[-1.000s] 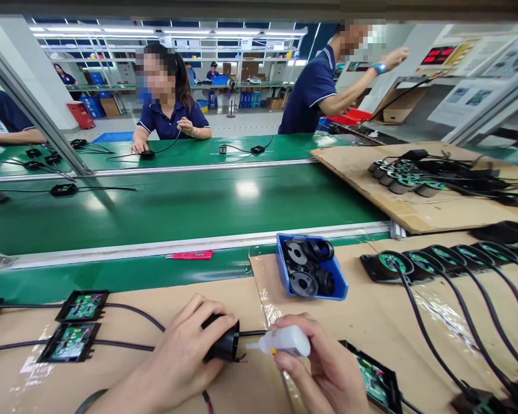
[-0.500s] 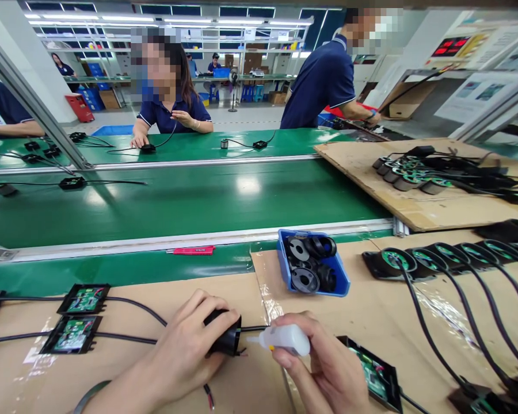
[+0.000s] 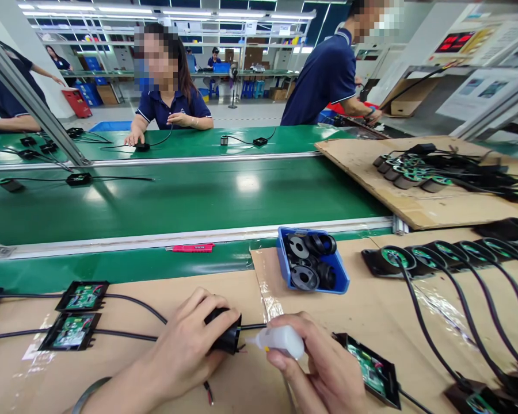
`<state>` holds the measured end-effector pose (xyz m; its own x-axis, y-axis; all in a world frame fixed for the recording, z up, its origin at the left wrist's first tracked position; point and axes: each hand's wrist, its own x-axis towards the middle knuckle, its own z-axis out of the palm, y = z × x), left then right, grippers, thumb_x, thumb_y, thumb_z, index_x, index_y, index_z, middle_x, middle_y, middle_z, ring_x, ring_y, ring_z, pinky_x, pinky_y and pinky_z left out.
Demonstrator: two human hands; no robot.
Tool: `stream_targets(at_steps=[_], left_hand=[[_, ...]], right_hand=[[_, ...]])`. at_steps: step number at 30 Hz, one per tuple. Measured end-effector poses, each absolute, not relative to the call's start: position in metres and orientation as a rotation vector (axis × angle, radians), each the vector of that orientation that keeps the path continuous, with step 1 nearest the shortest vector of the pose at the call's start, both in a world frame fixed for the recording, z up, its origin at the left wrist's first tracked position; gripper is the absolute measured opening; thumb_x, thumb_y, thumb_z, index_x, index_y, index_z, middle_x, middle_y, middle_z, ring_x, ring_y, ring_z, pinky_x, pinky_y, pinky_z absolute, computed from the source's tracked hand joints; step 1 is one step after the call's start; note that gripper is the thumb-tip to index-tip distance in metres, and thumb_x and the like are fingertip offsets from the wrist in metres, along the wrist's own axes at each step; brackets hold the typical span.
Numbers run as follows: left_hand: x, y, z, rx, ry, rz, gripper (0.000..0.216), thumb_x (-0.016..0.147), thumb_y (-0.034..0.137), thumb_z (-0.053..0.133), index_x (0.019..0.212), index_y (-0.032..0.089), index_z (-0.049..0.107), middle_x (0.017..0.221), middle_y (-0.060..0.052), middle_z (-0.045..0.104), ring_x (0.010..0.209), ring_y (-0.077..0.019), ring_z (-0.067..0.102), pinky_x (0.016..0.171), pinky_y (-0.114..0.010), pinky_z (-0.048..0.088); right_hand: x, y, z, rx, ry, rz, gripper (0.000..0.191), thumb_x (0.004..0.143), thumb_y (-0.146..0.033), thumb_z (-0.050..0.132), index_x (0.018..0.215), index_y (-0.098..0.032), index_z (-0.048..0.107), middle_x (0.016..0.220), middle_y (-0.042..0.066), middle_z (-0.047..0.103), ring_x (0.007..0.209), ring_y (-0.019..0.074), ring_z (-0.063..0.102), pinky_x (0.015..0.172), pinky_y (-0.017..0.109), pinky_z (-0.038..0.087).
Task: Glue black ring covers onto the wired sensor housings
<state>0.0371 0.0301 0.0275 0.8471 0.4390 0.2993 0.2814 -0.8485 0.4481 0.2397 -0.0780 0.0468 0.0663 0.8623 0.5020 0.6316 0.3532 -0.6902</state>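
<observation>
My left hand (image 3: 194, 333) is wrapped round a black cylindrical housing (image 3: 228, 333), whose end faces right with thin wires at its rim. In my right hand (image 3: 323, 362) is a small white squeeze bottle (image 3: 285, 340), its narrow nozzle pointing left, close to the housing's rim. Whether the tip touches the rim I cannot tell. A stripped cable end (image 3: 208, 393) shows below my left hand. Left of it lie two open black cases with green circuit boards, the upper case (image 3: 83, 295) and the lower case (image 3: 70, 332). Another open case (image 3: 366, 368) lies beside my right hand.
A blue bin (image 3: 313, 261) of black rings stands beyond my hands. Black round housings with cables (image 3: 397, 259) line the right. A red cutter (image 3: 193, 248) lies near the green conveyor (image 3: 190, 201). Cardboard (image 3: 354, 178) at the back right bears parts. Co-workers are across the line.
The squeeze bottle and my right hand have shifted slightly left, towards the housing. My left hand keeps its hold. On the conveyor, a cabled part has moved slightly right.
</observation>
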Motion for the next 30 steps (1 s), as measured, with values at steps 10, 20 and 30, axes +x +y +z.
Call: stream_targets(at_steps=[10, 20, 30], left_hand=[[0.037, 0.030, 0.026, 2.600, 0.549, 0.560, 0.059, 0.071, -0.005, 0.058, 0.124, 0.021, 0.052, 0.112, -0.009, 0.062, 0.093, -0.0245, 0.052, 0.078, -0.037, 0.053], [0.040, 0.031, 0.025, 2.405, 0.593, 0.593, 0.061, 0.068, -0.004, 0.061, 0.122, 0.023, 0.056, 0.113, -0.006, 0.063, 0.100, -0.0229, 0.055, 0.085, -0.035, 0.052], [0.039, 0.029, 0.024, 2.469, 0.590, 0.596, 0.061, 0.068, -0.005, 0.059, 0.122, 0.022, 0.054, 0.112, -0.006, 0.063, 0.097, -0.0237, 0.053, 0.082, -0.036, 0.052]], right_hand=[[0.238, -0.080, 0.048, -1.362, -1.506, 0.359, 0.009, 0.097, -0.025, 0.059, 0.106, -0.024, 0.060, 0.079, 0.001, 0.063, 0.062, 0.0148, 0.060, 0.057, 0.024, 0.049], [0.229, -0.086, 0.036, -1.380, -0.966, 0.638, 0.023, 0.100, -0.044, 0.055, 0.107, -0.023, 0.057, 0.083, 0.003, 0.061, 0.058, 0.0130, 0.055, 0.055, 0.024, 0.046], [0.233, -0.083, 0.030, -1.416, -1.043, 0.603, 0.019, 0.095, -0.038, 0.063, 0.103, -0.022, 0.060, 0.088, 0.004, 0.061, 0.060, 0.0123, 0.057, 0.051, 0.023, 0.047]])
